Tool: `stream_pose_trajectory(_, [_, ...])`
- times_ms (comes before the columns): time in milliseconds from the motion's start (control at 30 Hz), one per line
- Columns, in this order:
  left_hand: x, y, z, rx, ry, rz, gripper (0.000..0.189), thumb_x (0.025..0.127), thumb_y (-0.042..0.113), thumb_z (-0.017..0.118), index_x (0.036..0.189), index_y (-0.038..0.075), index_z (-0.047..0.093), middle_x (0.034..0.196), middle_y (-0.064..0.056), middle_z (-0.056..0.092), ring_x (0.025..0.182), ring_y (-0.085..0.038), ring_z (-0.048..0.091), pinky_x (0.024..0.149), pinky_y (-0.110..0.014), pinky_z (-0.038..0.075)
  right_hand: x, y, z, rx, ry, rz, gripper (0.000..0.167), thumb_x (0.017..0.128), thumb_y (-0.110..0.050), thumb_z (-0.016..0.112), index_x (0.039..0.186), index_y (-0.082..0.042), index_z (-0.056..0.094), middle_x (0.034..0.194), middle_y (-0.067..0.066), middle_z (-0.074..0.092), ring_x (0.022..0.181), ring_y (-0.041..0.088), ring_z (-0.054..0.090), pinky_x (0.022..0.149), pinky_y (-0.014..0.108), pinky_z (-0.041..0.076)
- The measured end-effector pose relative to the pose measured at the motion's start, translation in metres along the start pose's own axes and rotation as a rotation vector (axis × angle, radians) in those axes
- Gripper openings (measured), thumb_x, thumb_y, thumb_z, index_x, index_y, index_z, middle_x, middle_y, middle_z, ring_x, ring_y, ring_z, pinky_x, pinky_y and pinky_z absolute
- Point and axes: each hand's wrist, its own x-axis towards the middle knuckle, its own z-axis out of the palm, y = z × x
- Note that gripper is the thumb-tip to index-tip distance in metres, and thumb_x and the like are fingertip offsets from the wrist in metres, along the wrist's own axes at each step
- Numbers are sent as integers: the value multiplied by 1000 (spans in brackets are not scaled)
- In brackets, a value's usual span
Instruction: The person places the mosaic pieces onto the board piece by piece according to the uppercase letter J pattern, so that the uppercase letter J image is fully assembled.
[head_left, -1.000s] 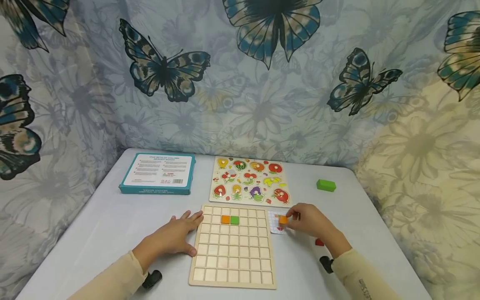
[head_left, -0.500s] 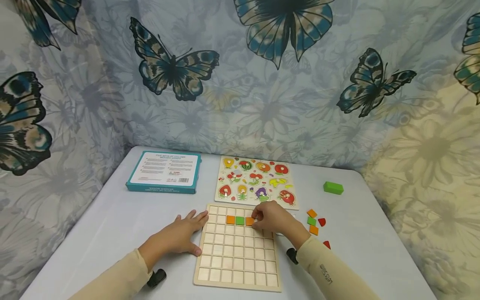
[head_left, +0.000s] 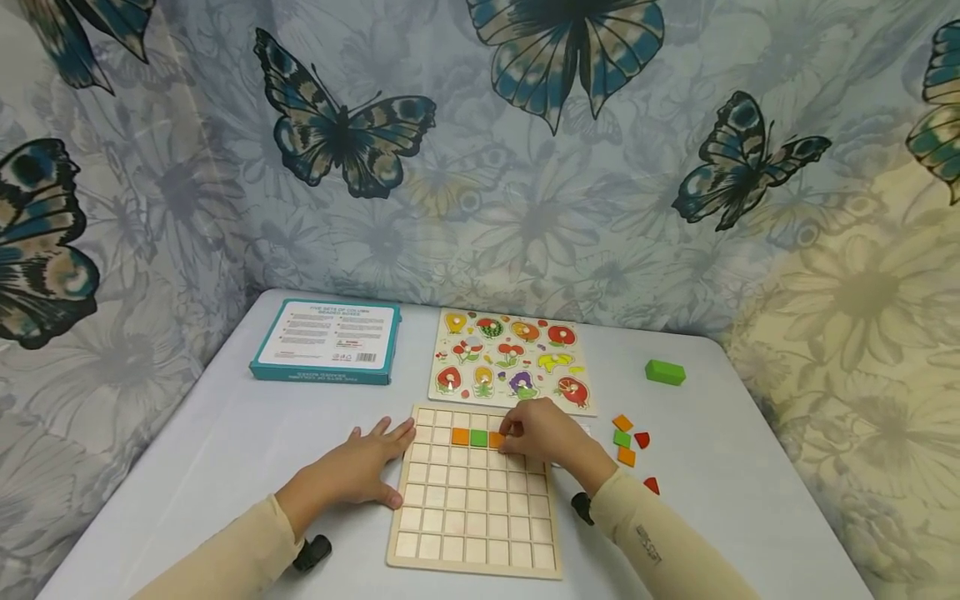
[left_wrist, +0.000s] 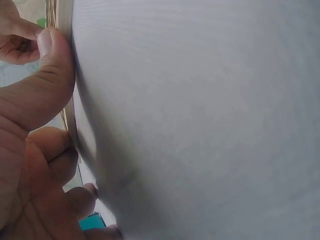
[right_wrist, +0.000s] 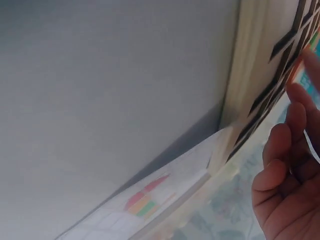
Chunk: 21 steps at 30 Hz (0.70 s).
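Left hand spread, right hand pinching
The left lies below centre, thumb held apart; the right curls right of centre; both forearms slant up from the bottom edge.

In the head view, the light was even and moderately bright; the patterned backdrop looked yellowish past the right edge of the counter and bluish past its far edge. Small print on the box, near the far left corner, was too soft to read. Both wrist views were dimmer. In the left, a soft shadow followed the board; in the right, the card was blurred, with a darker shadow beside it.
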Motion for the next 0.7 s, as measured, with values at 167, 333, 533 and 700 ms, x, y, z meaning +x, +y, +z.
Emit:
stream_pose_trajectory(167, [2, 0, 0, 1, 0, -6, 106, 64, 41, 86, 152, 9, 36, 160, -1, 25, 146, -37, 14, 110, -67, 13, -19, 18, -10, 46, 23, 79, 25, 79, -35, 83, 97, -20, 74, 71, -9, 54, 66, 11, 49, 60, 30, 43])
stream_pose_trajectory(333, [2, -1, 2, 0, 5, 2, 107, 63, 43, 85, 152, 9, 37, 159, 0, 26, 146, -38, 14, 109, -68, 14, -57, 55, -26, 79, 101, 221, 28, 76, -33, 84, 97, -18, 74, 71, -5, 53, 65, 13, 48, 57, 30, 40])
stream_pose_trajectory(533, [0, -2, 2, 0, 2, -5, 107, 62, 44, 86, 151, 10, 38, 159, 1, 27, 146, -37, 15, 109, -67, 14, -104, 101, -35, 93, 104, 415, 32, 76, -33, 83, 100, -13, 72, 75, -2, 53, 66, 15, 47, 55, 31, 39])
stream_pose_trajectory(700, [0, 0, 2, -3, 6, -1, 107, 62, 45, 86, 151, 10, 38, 159, 1, 27, 146, -37, 15, 109, -67, 14, -127, 121, -36, 91, 82, 479, 32, 77, -36, 82, 98, -13, 71, 75, -1, 53, 68, 17, 48, 56, 32, 38])
